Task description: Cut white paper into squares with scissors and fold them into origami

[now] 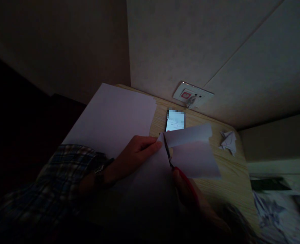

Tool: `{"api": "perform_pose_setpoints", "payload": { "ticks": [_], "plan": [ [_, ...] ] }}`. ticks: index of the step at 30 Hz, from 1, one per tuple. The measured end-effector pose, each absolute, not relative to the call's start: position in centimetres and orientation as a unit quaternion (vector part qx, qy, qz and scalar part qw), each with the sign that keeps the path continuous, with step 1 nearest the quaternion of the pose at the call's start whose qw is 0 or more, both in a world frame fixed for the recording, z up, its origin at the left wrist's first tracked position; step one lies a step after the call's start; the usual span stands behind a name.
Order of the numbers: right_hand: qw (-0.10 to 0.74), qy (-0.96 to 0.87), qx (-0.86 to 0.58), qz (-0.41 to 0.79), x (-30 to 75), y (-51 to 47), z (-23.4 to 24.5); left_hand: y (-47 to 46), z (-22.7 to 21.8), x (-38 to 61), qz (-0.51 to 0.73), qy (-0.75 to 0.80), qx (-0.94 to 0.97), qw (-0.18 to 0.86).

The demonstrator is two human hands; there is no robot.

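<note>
My left hand (137, 152) pinches a white sheet of paper (150, 179) near its upper edge. In my right hand (188, 189) is a pair of scissors (185, 179) with red handles and dark blades. The blades lie across the sheet, just right of my left fingertips, and a strip of paper (190, 134) extends to the right from the cut. Beneath that strip rests another piece of white paper (198, 159). A phone (175, 119) with a lit screen stands or lies just beyond the blades; which of the two I cannot tell.
A large white sheet (114, 115) covers the left of the wooden table (216, 189). Near the right edge sits a folded paper shape (228, 142). The wall behind carries a socket (193, 94) with a plug in it. Patterned fabric (277, 213) shows at lower right.
</note>
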State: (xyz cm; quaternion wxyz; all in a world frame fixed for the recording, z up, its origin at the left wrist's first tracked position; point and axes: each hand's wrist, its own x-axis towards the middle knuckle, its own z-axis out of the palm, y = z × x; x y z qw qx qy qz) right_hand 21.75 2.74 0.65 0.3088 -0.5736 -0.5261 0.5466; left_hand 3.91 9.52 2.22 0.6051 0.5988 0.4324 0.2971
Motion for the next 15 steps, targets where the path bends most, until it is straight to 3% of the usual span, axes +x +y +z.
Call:
{"api": "perform_pose_setpoints", "payload": {
  "ticks": [15],
  "plan": [
    [0.315, -0.502, -0.560, 0.578, 21.78, 2.45, 1.21, 9.39, 2.20, 3.85, 0.303, 0.426, 0.595, 0.610]
  ]
}}
